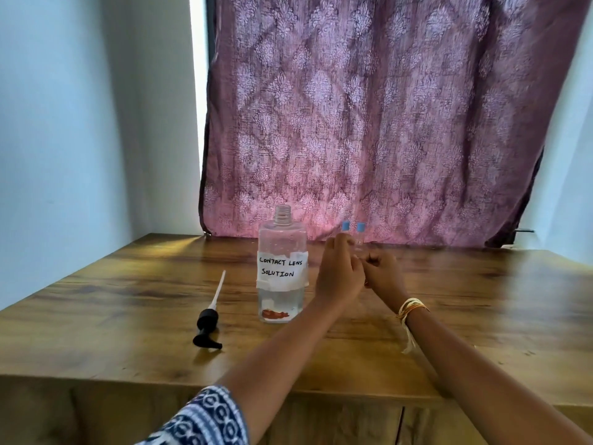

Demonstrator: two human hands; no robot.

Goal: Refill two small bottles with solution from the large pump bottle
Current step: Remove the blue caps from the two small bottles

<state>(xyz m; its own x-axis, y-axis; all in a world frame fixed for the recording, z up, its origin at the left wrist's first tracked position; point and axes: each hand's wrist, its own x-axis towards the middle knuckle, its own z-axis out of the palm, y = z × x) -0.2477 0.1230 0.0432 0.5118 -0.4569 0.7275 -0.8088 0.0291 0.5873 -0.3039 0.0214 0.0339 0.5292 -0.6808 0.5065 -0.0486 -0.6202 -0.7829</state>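
Note:
The large clear bottle (281, 268), labelled "contact lens solution", stands uncapped at the table's middle with a little liquid at its bottom. Its black pump head (208, 326) with a white tube lies on the table to the left. Two small clear bottles with blue caps stand side by side behind my hands: the left small bottle (345, 226) and the right small bottle (360, 234). My left hand (338, 274) reaches up with its fingertips at the left small bottle and hides its body. My right hand (383, 276) is curled beside it with nothing visible in it.
The wooden table (128, 300) ends at a near edge by my forearms. A patterned pink curtain (385, 123) hangs right behind the small bottles. A pale wall (64, 123) borders the left side.

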